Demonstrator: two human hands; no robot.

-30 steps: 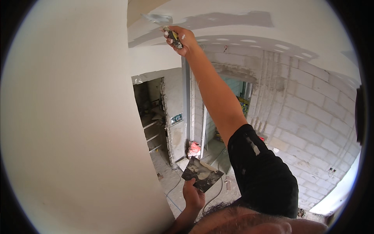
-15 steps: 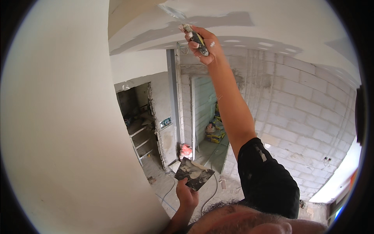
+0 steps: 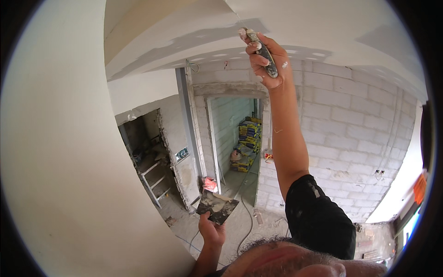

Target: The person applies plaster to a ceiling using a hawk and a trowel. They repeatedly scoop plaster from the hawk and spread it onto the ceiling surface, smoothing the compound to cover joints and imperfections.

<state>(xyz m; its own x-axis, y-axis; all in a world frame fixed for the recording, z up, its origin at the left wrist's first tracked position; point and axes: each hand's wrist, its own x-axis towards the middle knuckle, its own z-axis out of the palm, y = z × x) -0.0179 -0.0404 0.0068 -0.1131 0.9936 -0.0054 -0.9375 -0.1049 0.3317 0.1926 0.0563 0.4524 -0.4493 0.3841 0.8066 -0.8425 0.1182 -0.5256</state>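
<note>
Scraper handle [image 3: 264,51], dark w/ pale putty smears, is up near the ceiling [image 3: 318,23], upper ctr of view; R hand [image 3: 277,57] grips it, fingers wrapped round, putty on fingertips & thumb base. Blade can't be made out clearly, nor whether it touches the ceiling. L hand [image 3: 212,231] is low, ctr-left, holding a dark sq. plate [image 3: 222,213] by its near edge, thumb on top; pale putty [image 3: 223,197] sits along the far edge. Ceiling by R hand has a grey band [image 3: 203,34] running L. R arm is straight up, black sleeve [image 3: 318,219] w/ a pale mark. Smooth pale wall [image 3: 60,138] fills the L side; block wall [image 3: 341,111] is at R. Thru the mid doorway: stacked bags [image 3: 248,138], yellow & blue, print too small to read. Red-&-white bag [image 3: 209,184] on floor just beyond the plate, any lettering illegible. Ladder-like frame [image 3: 158,187] leans in the dark opening, L. Grey hose [image 3: 250,224] on floor, R of plate; orange item [image 3: 419,188], far R edge, kind unclear.
</note>
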